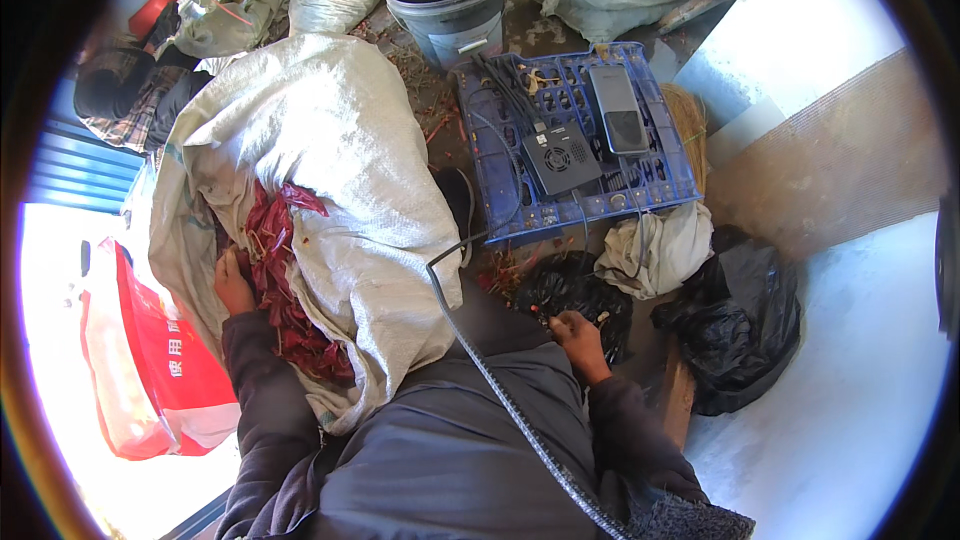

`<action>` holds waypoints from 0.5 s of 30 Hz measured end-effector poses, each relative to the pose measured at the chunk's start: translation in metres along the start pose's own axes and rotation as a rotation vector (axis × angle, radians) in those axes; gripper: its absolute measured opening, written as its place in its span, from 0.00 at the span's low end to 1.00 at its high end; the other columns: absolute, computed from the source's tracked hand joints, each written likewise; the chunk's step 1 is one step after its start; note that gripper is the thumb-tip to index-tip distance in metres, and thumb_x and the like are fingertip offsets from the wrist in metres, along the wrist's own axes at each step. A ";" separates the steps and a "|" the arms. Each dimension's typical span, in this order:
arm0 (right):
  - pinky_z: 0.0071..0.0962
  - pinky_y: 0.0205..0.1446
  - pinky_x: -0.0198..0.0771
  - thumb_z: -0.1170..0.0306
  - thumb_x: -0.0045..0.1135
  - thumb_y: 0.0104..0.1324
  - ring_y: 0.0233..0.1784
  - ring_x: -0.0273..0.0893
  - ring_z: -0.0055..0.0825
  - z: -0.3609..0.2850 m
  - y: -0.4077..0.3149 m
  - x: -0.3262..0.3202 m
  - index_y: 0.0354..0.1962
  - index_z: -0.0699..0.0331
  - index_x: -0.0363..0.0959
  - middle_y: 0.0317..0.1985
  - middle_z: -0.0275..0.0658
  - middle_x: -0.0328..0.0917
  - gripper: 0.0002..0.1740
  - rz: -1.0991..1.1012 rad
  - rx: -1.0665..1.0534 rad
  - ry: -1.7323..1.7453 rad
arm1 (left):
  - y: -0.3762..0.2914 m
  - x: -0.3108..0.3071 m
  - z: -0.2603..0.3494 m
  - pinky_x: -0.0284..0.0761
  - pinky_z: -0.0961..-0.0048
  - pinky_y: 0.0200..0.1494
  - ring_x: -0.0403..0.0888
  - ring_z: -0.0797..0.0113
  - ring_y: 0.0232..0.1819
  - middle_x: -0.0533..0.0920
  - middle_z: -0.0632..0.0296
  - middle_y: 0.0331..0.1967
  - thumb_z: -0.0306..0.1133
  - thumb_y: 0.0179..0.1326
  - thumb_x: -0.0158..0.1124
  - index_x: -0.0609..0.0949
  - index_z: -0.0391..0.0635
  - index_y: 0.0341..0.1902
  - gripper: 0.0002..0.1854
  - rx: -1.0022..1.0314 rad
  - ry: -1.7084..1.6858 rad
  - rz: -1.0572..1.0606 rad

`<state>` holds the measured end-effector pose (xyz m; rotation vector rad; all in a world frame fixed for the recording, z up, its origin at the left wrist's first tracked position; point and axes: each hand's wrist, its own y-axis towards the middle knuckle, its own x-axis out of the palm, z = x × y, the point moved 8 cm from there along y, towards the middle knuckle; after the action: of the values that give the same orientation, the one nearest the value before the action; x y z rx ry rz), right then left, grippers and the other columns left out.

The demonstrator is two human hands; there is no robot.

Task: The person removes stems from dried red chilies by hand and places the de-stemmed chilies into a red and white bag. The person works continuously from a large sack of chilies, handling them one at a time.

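Note:
A large white woven plastic sack (pixel 352 135) lies before me, its mouth open towards my left side. Dried red chili peppers (pixel 279 247) fill the opening. My left hand (pixel 235 285) reaches into the sack's mouth at the left edge of the peppers; its fingertips are partly hidden, so a grip cannot be made out. My right hand (pixel 577 341) is by my right thigh, above a black plastic bag (pixel 615 311), with thumb and fingers drawn together. Small red bits show near its fingertips, but whether it pinches one is unclear.
A blue plastic crate (pixel 499 199) carries a phone (pixel 619 109) and a black device (pixel 561 161) with cables. A braided cable (pixel 480 360) crosses my lap. Behind stands a grey bucket (pixel 450 7). A red bag (pixel 169 345) is at left, another black bag (pixel 739 330) at right.

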<state>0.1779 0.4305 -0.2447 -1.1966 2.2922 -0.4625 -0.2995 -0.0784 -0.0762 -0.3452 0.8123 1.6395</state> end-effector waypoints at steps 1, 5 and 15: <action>0.27 0.43 0.74 0.59 0.55 0.76 0.37 0.77 0.24 0.006 0.004 0.001 0.49 0.69 0.78 0.38 0.35 0.82 0.19 0.004 -0.011 0.059 | 0.001 0.001 -0.003 0.74 0.72 0.56 0.82 0.69 0.48 0.87 0.59 0.45 0.38 0.76 0.55 0.86 0.38 0.53 0.17 -0.011 -0.033 -0.002; 0.28 0.45 0.79 0.52 0.52 0.78 0.45 0.82 0.26 -0.036 0.017 -0.046 0.53 0.66 0.75 0.45 0.41 0.82 0.24 0.127 -0.031 0.801 | -0.002 -0.006 -0.022 0.74 0.72 0.56 0.82 0.69 0.48 0.87 0.59 0.45 0.39 0.76 0.55 0.86 0.39 0.53 0.18 -0.070 -0.102 -0.007; 0.19 0.23 0.56 0.69 0.58 0.71 0.18 0.59 0.14 -0.015 0.002 -0.134 0.30 0.61 0.73 0.19 0.25 0.65 0.09 0.471 0.123 0.671 | -0.006 -0.028 0.069 0.76 0.69 0.56 0.83 0.65 0.50 0.87 0.54 0.48 0.35 0.73 0.60 0.85 0.40 0.55 0.15 0.042 0.360 0.123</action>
<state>0.2320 0.5438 -0.1962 -0.4314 2.9288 -0.9024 -0.2733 -0.0527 -0.0118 -0.5817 1.1552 1.6956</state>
